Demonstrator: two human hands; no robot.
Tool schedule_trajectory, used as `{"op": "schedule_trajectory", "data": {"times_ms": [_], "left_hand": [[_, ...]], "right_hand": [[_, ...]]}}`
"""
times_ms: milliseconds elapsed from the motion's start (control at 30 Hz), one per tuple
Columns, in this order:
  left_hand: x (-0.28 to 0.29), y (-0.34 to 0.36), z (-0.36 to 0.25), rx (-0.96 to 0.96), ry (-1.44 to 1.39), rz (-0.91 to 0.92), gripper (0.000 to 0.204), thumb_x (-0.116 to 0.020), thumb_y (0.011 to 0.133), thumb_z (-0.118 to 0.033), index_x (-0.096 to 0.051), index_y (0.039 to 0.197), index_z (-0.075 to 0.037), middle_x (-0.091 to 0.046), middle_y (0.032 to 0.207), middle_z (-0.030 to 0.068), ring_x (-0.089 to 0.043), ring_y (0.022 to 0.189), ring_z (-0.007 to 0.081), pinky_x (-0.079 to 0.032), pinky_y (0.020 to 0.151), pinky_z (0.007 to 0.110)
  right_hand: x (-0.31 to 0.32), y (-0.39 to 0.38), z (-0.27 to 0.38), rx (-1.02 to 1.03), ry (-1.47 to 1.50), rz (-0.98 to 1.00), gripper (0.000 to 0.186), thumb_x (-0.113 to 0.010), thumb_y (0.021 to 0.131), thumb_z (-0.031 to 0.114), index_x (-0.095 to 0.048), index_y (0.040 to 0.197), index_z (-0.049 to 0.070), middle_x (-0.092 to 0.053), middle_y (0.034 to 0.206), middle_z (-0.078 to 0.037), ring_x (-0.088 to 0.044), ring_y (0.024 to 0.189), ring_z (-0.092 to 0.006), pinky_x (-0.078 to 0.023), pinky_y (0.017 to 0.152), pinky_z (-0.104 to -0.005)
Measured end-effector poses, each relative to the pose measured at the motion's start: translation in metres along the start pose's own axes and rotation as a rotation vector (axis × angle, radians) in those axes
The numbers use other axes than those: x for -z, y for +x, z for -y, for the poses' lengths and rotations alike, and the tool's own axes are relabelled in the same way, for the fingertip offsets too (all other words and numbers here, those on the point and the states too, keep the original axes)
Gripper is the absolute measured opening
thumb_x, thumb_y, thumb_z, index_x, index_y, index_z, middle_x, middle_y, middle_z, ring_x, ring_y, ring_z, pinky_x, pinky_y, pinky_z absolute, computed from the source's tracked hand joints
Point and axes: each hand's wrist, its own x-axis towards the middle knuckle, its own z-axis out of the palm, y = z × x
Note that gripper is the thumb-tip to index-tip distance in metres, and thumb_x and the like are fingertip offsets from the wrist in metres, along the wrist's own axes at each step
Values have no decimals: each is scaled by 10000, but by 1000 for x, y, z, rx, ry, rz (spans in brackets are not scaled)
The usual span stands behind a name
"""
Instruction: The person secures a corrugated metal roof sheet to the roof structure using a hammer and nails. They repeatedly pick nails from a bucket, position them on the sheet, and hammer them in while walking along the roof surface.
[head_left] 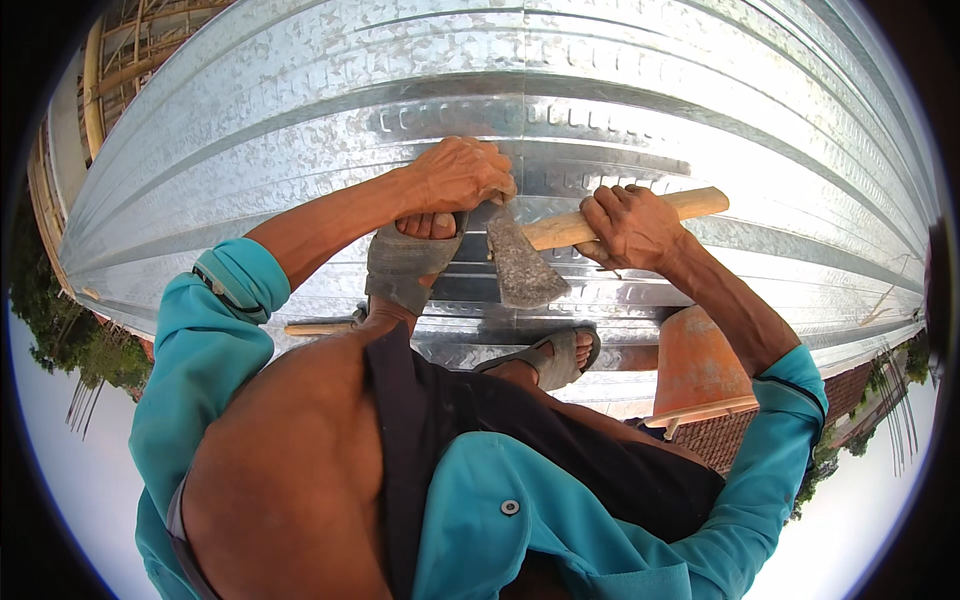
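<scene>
**While crouching on ribbed steel: hatchet gripped on the right, fingers bunched on the left**

Where the galvanised sheet (300, 110) fills the upper picture from nine o'clock round to three, squats low over it with both arms reaching up toward twelve.

Clenches the right hand (632, 228) around the pale wooden handle (690, 203), at about one o'clock from the picture's middle. Holds the hatchet (522, 268) with that handle slanting out toward two o'clock and the rough grey head hanging toward six, just above the sheet's ribs.

Keeps the left hand (455, 175) at about twelve o'clock, knuckles up, fingers bunched shut and pressed down at the top corner of the hatchet head. Cannot tell whether anything small sits pinched inside those fingers.

Plants the left foot in a grey sandal (405, 265) directly under the left hand, at its six o'clock, toes touching the wrist's shadow. Sets the other grey sandal (552, 358) at six o'clock from the hatchet head, near the sheet's lower edge.

Leaves a second wooden handle (318, 327) lying flat on the sheet at nine o'clock from the left foot. Shows an orange clay piece (695, 365) at four o'clock, under the right forearm, and teal sleeves (205, 350) rolled at both arms.
</scene>
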Motion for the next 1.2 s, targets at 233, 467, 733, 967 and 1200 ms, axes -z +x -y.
{"op": "schedule_trajectory", "data": {"times_ms": [233, 467, 733, 967, 1200], "left_hand": [[6, -5, -11, 176, -94, -33, 85, -717, 844, -146, -719, 923, -112, -684, 899, 31, -666, 918, 268, -544, 769, 414], [42, -47, -56, 792, -320, -370, 178, -646, 925, -140, -729, 1065, -69, -747, 1047, 103, -710, 927, 295, -548, 839, 395], [92, -173, -170, 1093, -693, -613, 207, -661, 909, -137, -736, 1059, -16, -755, 988, 145, -721, 903, 246, -543, 819, 362], [86, -268, -238, 1346, -894, -935, 203, -664, 888, -130, -743, 1028, -5, -753, 916, 148, -720, 866, 245, -543, 801, 361], [30, -266, -310, 1509, -1064, -1176, 211, -677, 868, -155, -756, 1004, -14, -754, 871, 133, -716, 804, 229, -541, 751, 352]], "right_hand": [[84, -74, -21, -389, 26, -91, 347, -744, 885, 340, -578, 949, 42, -630, 754, -119, -675, 606, -294, -531, 521, -408], [206, -155, 26, -761, 399, -169, 369, -690, 988, 284, -545, 823, -12, -568, 575, -123, -557, 475, -168, -420, 423, -359], [358, -102, 93, -1081, 551, 68, 426, -680, 962, 338, -617, 924, -82, -590, 638, -94, -538, 541, -141, -439, 511, -339], [437, 60, 96, -993, 650, 59, 361, -675, 966, 348, -599, 869, 9, -560, 629, -29, -543, 510, -100, -441, 461, -282], [482, 149, 111, -788, 710, 104, 412, -692, 963, 415, -596, 842, 33, -573, 634, -40, -565, 494, -112, -475, 464, -276]]}}
